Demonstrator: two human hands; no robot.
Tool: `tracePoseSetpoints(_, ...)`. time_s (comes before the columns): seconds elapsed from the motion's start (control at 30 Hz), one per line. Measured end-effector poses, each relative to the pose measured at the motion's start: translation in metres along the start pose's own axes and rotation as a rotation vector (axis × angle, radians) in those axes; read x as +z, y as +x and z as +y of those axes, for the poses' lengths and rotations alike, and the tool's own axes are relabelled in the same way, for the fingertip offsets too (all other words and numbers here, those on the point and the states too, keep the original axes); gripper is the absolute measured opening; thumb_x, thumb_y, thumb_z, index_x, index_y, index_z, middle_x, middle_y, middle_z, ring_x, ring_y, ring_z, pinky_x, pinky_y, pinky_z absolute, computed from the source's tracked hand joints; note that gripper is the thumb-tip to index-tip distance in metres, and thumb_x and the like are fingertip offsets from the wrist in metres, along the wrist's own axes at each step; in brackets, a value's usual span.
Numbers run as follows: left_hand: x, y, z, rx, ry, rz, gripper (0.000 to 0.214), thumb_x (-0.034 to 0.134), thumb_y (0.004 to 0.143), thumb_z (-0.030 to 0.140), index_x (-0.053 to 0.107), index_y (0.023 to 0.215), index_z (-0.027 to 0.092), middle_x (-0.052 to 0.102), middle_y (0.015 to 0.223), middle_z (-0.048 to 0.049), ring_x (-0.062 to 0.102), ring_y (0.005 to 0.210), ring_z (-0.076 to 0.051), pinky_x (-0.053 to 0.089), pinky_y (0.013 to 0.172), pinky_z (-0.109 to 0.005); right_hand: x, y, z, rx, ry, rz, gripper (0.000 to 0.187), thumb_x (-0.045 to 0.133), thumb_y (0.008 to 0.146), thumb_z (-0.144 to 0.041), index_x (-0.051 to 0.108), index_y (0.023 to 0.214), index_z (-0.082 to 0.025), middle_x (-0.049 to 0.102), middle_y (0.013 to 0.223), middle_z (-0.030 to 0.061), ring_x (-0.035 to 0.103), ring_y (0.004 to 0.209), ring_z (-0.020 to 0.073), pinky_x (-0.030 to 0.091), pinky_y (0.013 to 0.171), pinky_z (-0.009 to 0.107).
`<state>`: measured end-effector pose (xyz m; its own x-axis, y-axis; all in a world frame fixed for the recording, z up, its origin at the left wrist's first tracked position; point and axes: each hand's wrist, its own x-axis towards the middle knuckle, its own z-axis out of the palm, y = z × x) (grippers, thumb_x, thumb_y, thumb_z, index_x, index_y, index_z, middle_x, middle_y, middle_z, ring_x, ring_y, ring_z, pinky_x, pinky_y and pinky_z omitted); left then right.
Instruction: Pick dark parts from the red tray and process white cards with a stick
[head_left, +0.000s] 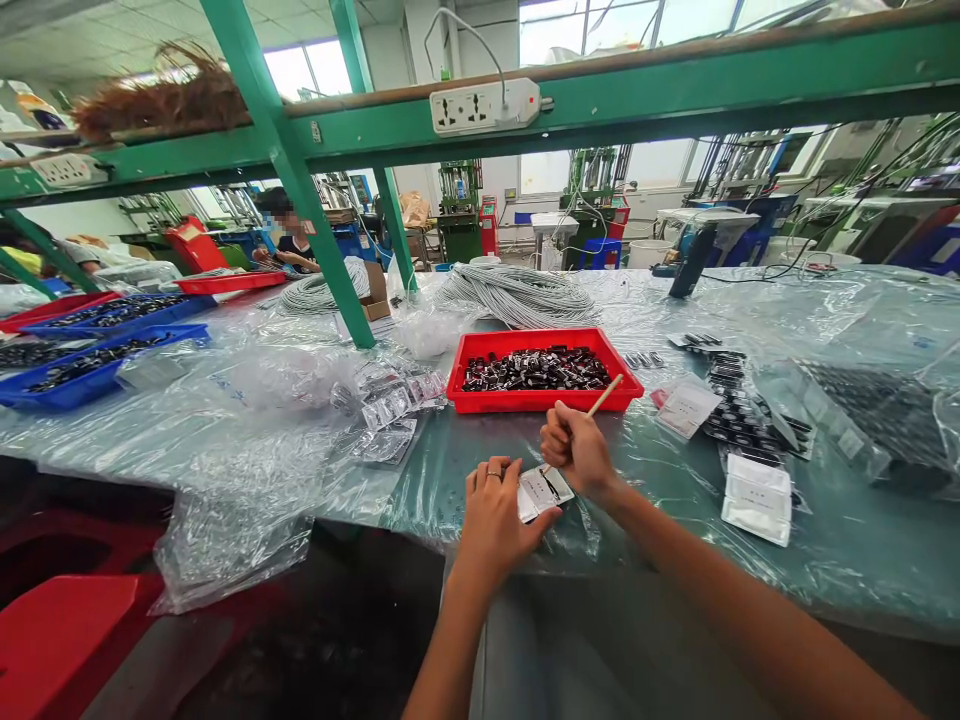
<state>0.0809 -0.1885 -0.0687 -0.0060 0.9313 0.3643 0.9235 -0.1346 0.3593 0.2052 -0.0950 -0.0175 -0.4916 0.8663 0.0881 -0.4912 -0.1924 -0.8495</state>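
Observation:
My left hand (496, 515) lies on a small white printed packet (533, 496), fingers along its far-left side and thumb at its near edge, holding it against the table. A dark patch shows on the packet's right part; I cannot make out what it is. My right hand (579, 448) is closed in a fist around a thin pale stick (604, 396), whose upper end points up and right. The stick's lower end is mostly hidden by the fist, close over the packet. Just beyond both hands sits a red tray (546, 402) full of small black parts (536, 370).
Right of my hands lie black strips (739, 415) and white packets (757, 498). Clear bags (386, 405) lie to the left. Blue trays (112, 365) of black parts stand far left. Behind the red tray is coiled grey cable (517, 292). A green post (319, 230) rises from the table.

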Motion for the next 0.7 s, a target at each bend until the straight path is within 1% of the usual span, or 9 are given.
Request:
tracePoseSetpoints(0.13, -0.003, -0.004, -0.005, -0.004, -0.032, -0.034, 0.045, 0.073, 0.08, 0.047, 0.062, 0.115, 0.02, 0.062, 0.11, -0.0104, 0.06, 0.105, -0.03, 0.045, 0.094, -0.048, 0.01, 0.014, 0.017, -0.009, -0.04, 0.027, 0.055, 0.064, 0.078, -0.057, 0.032, 0.049, -0.022, 0.02, 0.042, -0.0103, 0.012, 0.035, 0.0035, 0.009, 0.037, 0.022)
tracePoseSetpoints(0.27, 0.001, -0.005, -0.007, 0.0, -0.074, -0.003, 0.044, 0.074, 0.08, 0.045, 0.062, 0.115, 0.021, 0.062, 0.11, -0.0093, 0.06, 0.106, -0.029, 0.045, 0.094, -0.047, 0.016, 0.02, 0.029, -0.027, -0.058, 0.078, 0.054, 0.061, 0.078, -0.057, 0.03, 0.05, -0.023, 0.019, 0.042, -0.0105, 0.011, 0.035, 0.0037, 0.009, 0.036, 0.022)
tracePoseSetpoints(0.37, 0.002, -0.004, -0.008, 0.004, -0.108, -0.008, 0.042, 0.074, 0.08, 0.044, 0.062, 0.113, 0.02, 0.062, 0.11, -0.009, 0.059, 0.109, -0.029, 0.044, 0.096, -0.047, 0.022, 0.021, 0.034, -0.004, -0.075, 0.07, 0.053, 0.062, 0.077, -0.056, 0.031, 0.049, -0.023, 0.021, 0.041, -0.0104, 0.012, 0.035, 0.0037, 0.009, 0.036, 0.022)
tracePoseSetpoints(0.43, 0.001, -0.004, -0.007, -0.01, -0.114, -0.013, 0.04, 0.074, 0.08, 0.044, 0.062, 0.11, 0.02, 0.062, 0.108, -0.0087, 0.059, 0.107, -0.029, 0.044, 0.095, -0.046, 0.024, 0.016, 0.036, 0.014, -0.088, 0.048, 0.053, 0.063, 0.076, -0.055, 0.032, 0.049, -0.023, 0.021, 0.041, -0.0105, 0.013, 0.035, 0.0035, 0.01, 0.037, 0.022)
tracePoseSetpoints(0.53, -0.001, -0.005, -0.005, -0.036, -0.086, -0.013, 0.038, 0.074, 0.08, 0.048, 0.064, 0.105, 0.02, 0.062, 0.106, -0.0082, 0.06, 0.103, -0.028, 0.045, 0.093, -0.045, 0.021, -0.001, 0.033, 0.042, -0.109, -0.014, 0.054, 0.063, 0.077, -0.056, 0.033, 0.049, -0.023, 0.022, 0.041, -0.0105, 0.014, 0.035, 0.0033, 0.01, 0.037, 0.023)
tracePoseSetpoints(0.63, 0.0, -0.006, -0.002, -0.04, -0.071, -0.009, 0.042, 0.073, 0.081, 0.052, 0.064, 0.107, 0.021, 0.062, 0.106, -0.0081, 0.06, 0.102, -0.028, 0.045, 0.092, -0.044, 0.012, -0.02, 0.023, 0.131, -0.14, -0.103, 0.052, 0.062, 0.081, -0.053, 0.034, 0.049, -0.022, 0.023, 0.042, -0.0103, 0.015, 0.035, 0.0036, 0.01, 0.038, 0.023)
tracePoseSetpoints(0.7, 0.002, -0.006, 0.0, -0.042, -0.069, -0.009, 0.043, 0.072, 0.081, 0.053, 0.064, 0.11, 0.021, 0.062, 0.106, -0.0081, 0.06, 0.102, -0.028, 0.044, 0.093, -0.045, 0.007, -0.026, 0.016, 0.204, -0.151, -0.139, 0.05, 0.061, 0.082, -0.05, 0.034, 0.05, -0.022, 0.023, 0.042, -0.0102, 0.016, 0.035, 0.0041, 0.011, 0.038, 0.024)
